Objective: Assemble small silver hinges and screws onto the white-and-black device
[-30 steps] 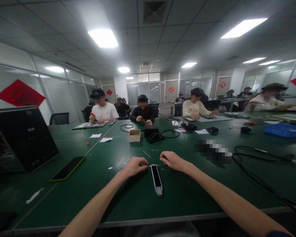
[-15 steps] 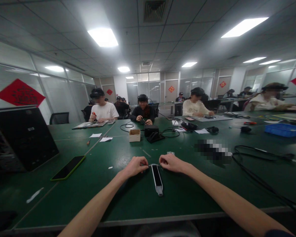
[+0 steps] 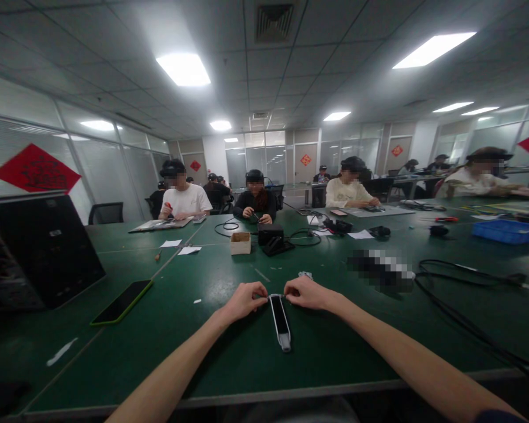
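A slim white-edged device [image 3: 280,323] with a long dark face lies on the green table, its grey end toward me. At the left of its far end, my left hand [image 3: 247,299] is closed in a pinch, fingertips very near or touching the device's edge. My right hand [image 3: 306,292] is also pinched, just off the far right corner. Whatever the fingertips hold is too small to make out. Partly hidden behind my right hand is a small pale object [image 3: 305,275].
A phone in a green case [image 3: 122,302] and a black computer case [image 3: 44,249] are on the left. Ahead stand a small open box [image 3: 240,243] and a black device [image 3: 271,235]. Black cables [image 3: 449,317] and a blue tray [image 3: 509,231] lie right. Several people sit across the table.
My left hand has shifted slightly right, closer to the device's far end. The right hand stays nearly in place. The device lies where it was.
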Demonstrator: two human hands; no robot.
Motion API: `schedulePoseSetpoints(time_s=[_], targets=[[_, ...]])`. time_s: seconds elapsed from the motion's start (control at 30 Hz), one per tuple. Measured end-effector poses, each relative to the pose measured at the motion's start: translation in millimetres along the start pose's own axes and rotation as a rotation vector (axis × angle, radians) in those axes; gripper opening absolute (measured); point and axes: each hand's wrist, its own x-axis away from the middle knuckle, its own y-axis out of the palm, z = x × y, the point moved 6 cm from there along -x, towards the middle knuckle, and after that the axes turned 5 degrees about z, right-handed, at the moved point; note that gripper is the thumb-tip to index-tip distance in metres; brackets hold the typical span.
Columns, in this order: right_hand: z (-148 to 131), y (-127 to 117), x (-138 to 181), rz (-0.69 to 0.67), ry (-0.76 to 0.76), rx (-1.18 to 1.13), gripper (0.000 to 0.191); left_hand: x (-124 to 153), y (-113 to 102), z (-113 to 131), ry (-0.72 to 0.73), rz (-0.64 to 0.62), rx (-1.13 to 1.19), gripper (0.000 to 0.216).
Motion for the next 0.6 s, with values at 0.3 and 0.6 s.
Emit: schedulePoseSetpoints(time_s=[0.3,0.6], targets=[[-5,-13,1,0.073,-0.028,0.048,0.019,-2,0,1,0.032,-0.001,-0.099,0.019],[-13,-15,-1,0.207,-0.090,0.019,0.018,0,-17,13,0.102,0.087,-0.174,0.021]])
